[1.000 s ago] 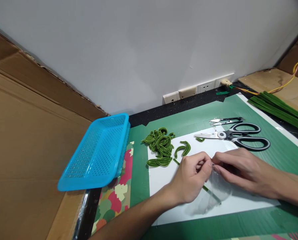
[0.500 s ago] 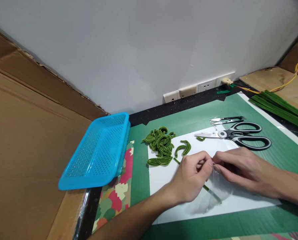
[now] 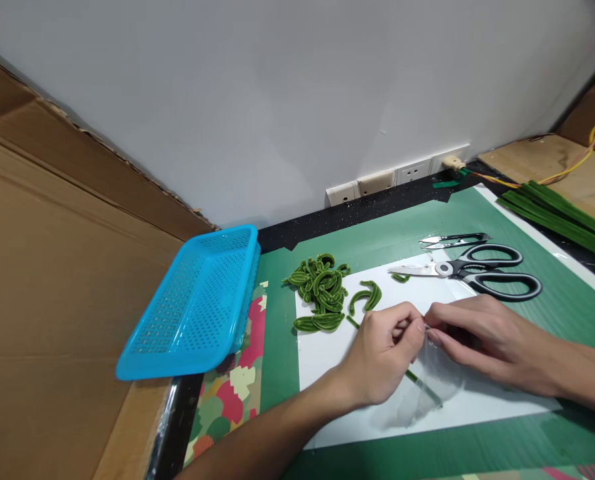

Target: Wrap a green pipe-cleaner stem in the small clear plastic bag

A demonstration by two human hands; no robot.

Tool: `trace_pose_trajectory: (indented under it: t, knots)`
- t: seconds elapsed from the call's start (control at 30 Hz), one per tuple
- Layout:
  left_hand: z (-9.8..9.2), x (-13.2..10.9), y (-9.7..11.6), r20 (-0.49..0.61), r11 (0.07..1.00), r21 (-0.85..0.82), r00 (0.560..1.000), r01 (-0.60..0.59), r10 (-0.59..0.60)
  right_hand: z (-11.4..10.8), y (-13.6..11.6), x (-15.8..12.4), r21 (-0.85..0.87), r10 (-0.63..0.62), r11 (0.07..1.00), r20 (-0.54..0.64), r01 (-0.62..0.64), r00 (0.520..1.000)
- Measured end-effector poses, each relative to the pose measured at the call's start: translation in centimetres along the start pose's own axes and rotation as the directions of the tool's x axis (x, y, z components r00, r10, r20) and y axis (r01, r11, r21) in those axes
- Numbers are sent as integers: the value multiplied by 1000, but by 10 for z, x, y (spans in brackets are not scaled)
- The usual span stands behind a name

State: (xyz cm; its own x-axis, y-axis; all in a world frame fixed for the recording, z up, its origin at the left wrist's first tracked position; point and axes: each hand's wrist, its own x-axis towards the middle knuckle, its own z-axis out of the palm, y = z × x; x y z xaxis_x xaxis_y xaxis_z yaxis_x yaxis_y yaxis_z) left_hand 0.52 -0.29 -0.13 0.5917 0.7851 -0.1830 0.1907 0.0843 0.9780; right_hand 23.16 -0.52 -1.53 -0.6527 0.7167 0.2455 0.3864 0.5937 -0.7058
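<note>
My left hand (image 3: pixel 383 357) and my right hand (image 3: pixel 500 341) meet over a white sheet of paper (image 3: pixel 337 400), fingertips almost touching. Both pinch the edge of a thin clear plastic bag (image 3: pixel 440 363), which hangs below them. A green pipe-cleaner stem (image 3: pixel 420 381) lies under my left hand and shows partly through the plastic. Left of the hands are two curled green pipe-cleaner pieces (image 3: pixel 374 295) and a heap of looped green pipe-cleaner leaves (image 3: pixel 322 283).
Black-and-grey scissors (image 3: pixel 482 270) lie beyond my right hand, beside small thread snips (image 3: pixel 457 240). A blue perforated basket (image 3: pixel 190 307) stands at left. Long green pipe cleaners (image 3: pixel 562 217) rest at right. Sockets (image 3: pixel 412 172) and a plug (image 3: pixel 454 163) line the wall.
</note>
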Motion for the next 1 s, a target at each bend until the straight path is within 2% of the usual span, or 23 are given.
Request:
trace_pose_trajectory:
  t: [1.0]
  knots:
    - [0, 1, -1, -2, 1000, 6, 1000, -2, 2, 1, 1, 0, -15, -19, 1000, -15, 18, 1000]
